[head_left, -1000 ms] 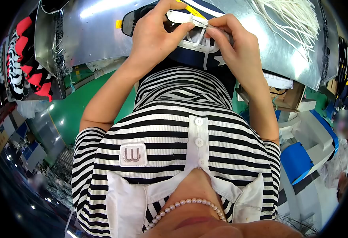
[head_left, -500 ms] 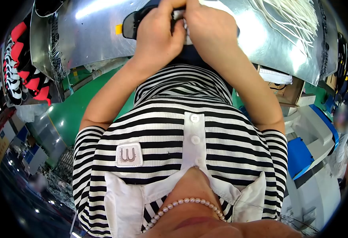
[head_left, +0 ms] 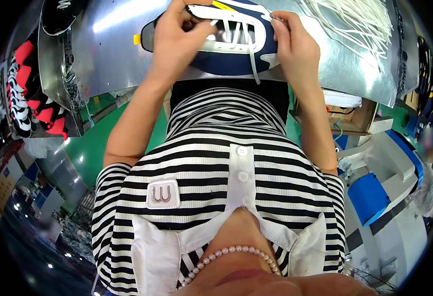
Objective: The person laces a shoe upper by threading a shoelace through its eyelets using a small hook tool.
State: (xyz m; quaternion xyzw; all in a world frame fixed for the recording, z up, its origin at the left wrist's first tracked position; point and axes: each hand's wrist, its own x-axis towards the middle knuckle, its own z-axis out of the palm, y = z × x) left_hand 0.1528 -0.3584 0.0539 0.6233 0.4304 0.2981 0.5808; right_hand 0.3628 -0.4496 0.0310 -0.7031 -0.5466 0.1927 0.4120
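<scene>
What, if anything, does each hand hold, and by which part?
The left hand grips the navy shoe at its opening; the right hand pinches something small; which part, I cannot tell.

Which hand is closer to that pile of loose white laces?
The right hand, at the toe end of the navy sneaker, just to the left of the white laces. The left hand is farther off, at the sneaker's opposite end.

Shiny metal table [head_left: 112, 59] — navy shoe [head_left: 216, 64] at near edge, loose laces [head_left: 369, 22] heaped right
</scene>
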